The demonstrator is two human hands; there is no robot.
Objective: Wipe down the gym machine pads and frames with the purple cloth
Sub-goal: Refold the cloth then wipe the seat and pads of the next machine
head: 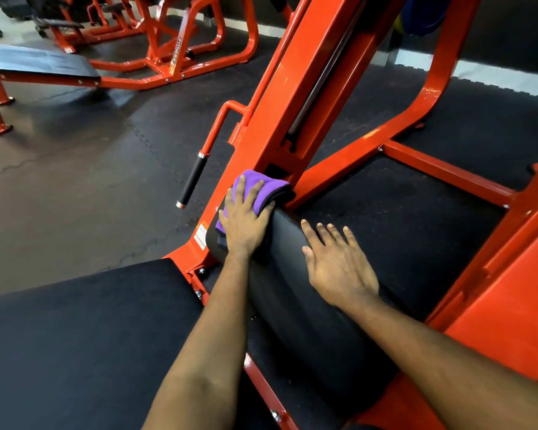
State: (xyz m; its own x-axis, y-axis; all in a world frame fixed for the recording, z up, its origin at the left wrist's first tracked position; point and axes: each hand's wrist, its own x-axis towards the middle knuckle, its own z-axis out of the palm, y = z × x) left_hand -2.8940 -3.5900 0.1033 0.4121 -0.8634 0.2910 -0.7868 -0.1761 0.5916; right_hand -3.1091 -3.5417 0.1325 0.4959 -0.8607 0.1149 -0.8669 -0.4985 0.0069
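Note:
A black roller pad [295,283] lies across the orange machine frame [280,97]. My left hand [244,223] presses the folded purple cloth [263,189] flat onto the pad's far left end, fingers spread over it, right where the pad meets the slanted orange upright. Resting flat on top of the pad to the right, my right hand [339,263] has its fingers spread and holds nothing. A wide black seat pad [84,336] fills the lower left.
A black-gripped handle [191,181] hangs off the frame left of the cloth. An orange crossbar [448,173] runs behind the pad. A flat bench [35,62] and other orange machines [180,41] stand at the back left on dark rubber flooring.

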